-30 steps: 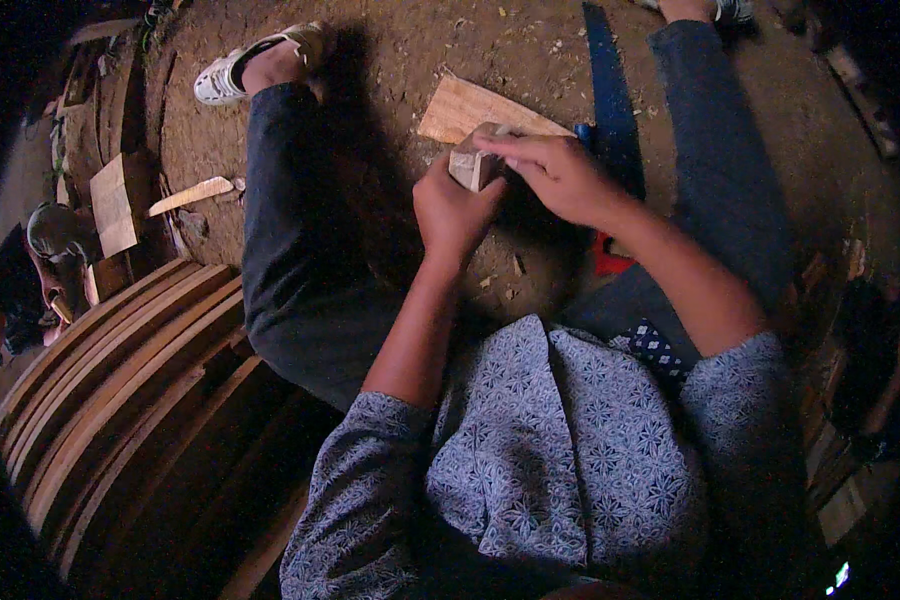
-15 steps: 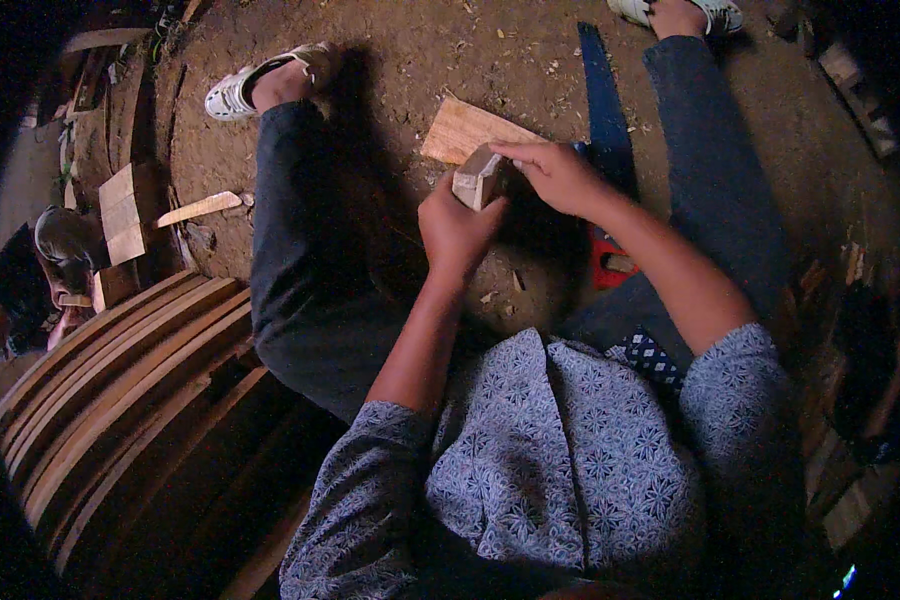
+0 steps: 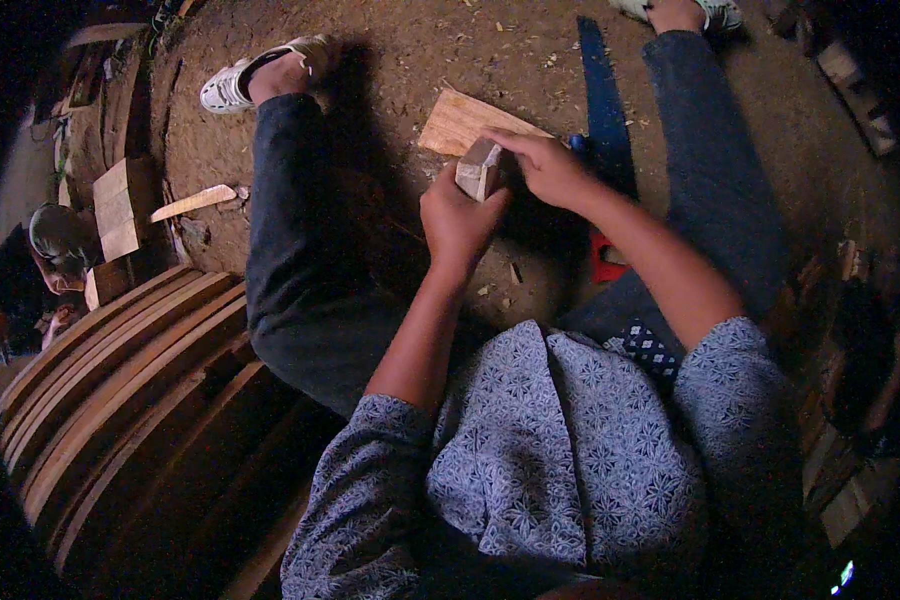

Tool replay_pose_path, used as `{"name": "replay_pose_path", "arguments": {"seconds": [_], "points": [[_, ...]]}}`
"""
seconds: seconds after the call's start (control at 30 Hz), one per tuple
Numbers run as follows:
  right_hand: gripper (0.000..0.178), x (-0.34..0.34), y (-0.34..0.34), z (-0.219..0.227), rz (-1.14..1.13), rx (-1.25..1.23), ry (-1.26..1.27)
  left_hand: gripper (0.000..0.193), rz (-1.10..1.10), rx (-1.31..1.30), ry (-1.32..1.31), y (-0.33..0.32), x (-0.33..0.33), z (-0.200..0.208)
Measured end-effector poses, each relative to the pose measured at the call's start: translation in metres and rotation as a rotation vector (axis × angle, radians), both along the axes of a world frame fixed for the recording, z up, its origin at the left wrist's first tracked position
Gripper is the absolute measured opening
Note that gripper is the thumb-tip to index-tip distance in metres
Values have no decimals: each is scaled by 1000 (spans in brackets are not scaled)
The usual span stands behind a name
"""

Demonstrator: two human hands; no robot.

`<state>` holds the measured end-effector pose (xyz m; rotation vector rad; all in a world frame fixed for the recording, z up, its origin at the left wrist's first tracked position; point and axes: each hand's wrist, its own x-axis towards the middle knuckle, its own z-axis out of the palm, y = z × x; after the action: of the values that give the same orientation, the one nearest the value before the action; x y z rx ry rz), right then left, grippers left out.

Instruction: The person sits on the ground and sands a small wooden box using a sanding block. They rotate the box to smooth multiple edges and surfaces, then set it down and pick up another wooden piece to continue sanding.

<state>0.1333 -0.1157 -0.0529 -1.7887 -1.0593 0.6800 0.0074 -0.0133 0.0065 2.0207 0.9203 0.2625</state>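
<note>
In front of me, between my spread legs, a small angular wooden block (image 3: 478,168) is held up off the ground. My left hand (image 3: 454,215) is wrapped round its near end, the thumb along its right side. From the right, my right hand (image 3: 548,168) reaches over the far edge of the block with its fingers close together on it; its thumb is hidden. Just beyond the block lies a flat, light-brown board (image 3: 465,120) on the ground, its right part hidden behind my right hand.
A saw with a blue blade (image 3: 606,95) and red handle (image 3: 604,258) lies beside my right leg. At left are stacked curved planks (image 3: 120,340), a pointed wood strip (image 3: 195,203) and a pale board (image 3: 117,210). Another person (image 3: 58,240) sits at far left. Shavings dot the dirt floor.
The view has shifted slightly. My right fingers have slid a little along the block's far edge; my left hand keeps its hold.
</note>
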Motion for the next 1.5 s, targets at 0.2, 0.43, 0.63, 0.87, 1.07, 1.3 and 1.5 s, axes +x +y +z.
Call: {"name": "replay_pose_path", "arguments": {"seconds": [0.2, 0.43, 0.63, 0.87, 1.07, 1.3, 1.5], "points": [[47, -23, -11, 47, 57, 73, 31, 41, -14, 43, 21, 4, -4, -2], [52, 0, 10, 16, 87, 10, -110, 43, 3, 29, 107, 3, -1, -4], [45, 2, -4, 53, 34, -326, 43, 48, -30, 41, 109, 13, -8, -18], [40, -22, -10, 68, -301, -188, 229, 52, -57, 19, 113, 10, -3, -19], [47, -21, -6, 55, -45, -129, -227, 44, -60, 18, 108, 1, 3, -17], [57, 19, 8, 28, 79, -534, -227, 52, -76, -33, 111, -2, 5, -15], [53, 33, 6, 2, 114, -424, -217, 51, -60, 2, 50, -1, 4, -25]]}}
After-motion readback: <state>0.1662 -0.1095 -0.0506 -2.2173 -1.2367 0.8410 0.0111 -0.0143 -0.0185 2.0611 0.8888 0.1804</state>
